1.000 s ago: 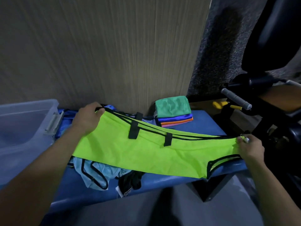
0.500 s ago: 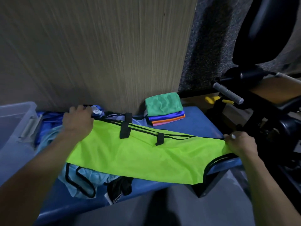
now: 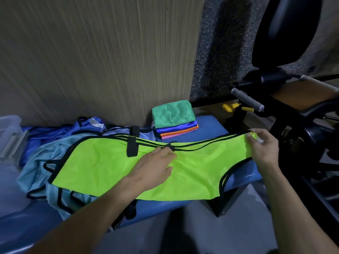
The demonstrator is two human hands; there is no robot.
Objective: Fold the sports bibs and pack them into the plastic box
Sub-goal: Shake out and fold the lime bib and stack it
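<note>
A neon yellow-green bib [image 3: 102, 167] with black trim lies spread lengthwise along the blue padded surface [image 3: 207, 125], its near edge hanging over the front edge. The left hand [image 3: 156, 166] rests flat on the middle of the bib, fingers straight and released, pressing the fabric down. The right hand [image 3: 262, 145] pinches the bib's end at the right edge of the surface, fingers curled around the fabric. A heap of pale blue bibs [image 3: 40, 162] lies under the bib's left end. A folded stack of bibs [image 3: 174, 121], green on top, sits at the back edge against the wooden panel [image 3: 91, 61]. The clear plastic box [image 3: 9, 136] stands at the left edge.
</note>
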